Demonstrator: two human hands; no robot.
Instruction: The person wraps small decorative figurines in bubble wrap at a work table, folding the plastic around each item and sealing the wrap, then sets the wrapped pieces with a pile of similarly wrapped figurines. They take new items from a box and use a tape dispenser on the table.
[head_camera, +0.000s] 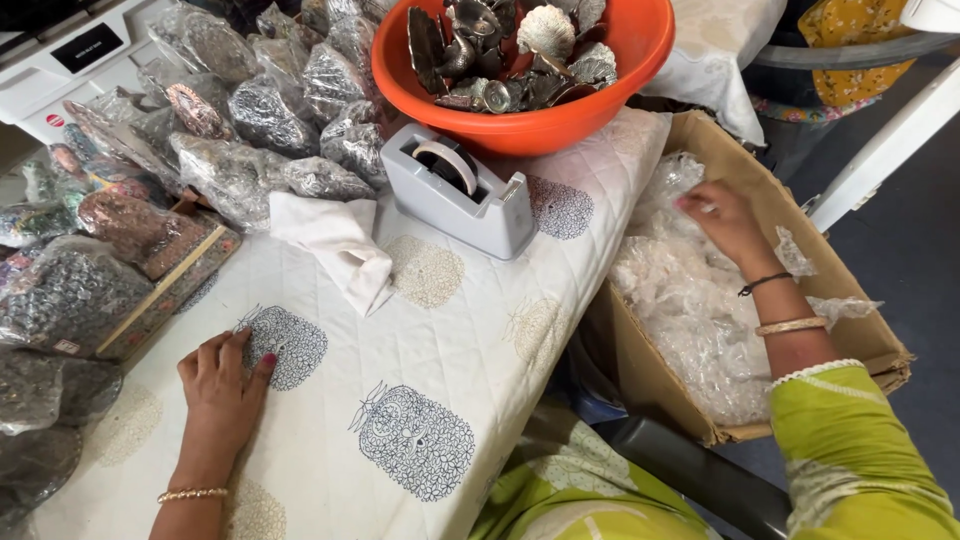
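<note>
My left hand (222, 385) rests flat on the white quilted cloth (470, 340) with blue printed motifs, fingers apart, holding nothing. My right hand (722, 218) reaches into a brown cardboard box (655, 385) at the right, its fingers pinching clear plastic wrap (690, 300) that fills the box. A grey tape dispenser (462, 192) stands on the cloth between my hands. Behind it sits an orange plastic bowl (600, 100) holding several metal ornaments (510, 50).
Many plastic-wrapped metal pieces (250, 110) are heaped at the back left. A folded white cloth (340, 250) lies near the dispenser. A patterned flat box (165, 290) sits at the left. A white machine (70, 50) is at the far left corner.
</note>
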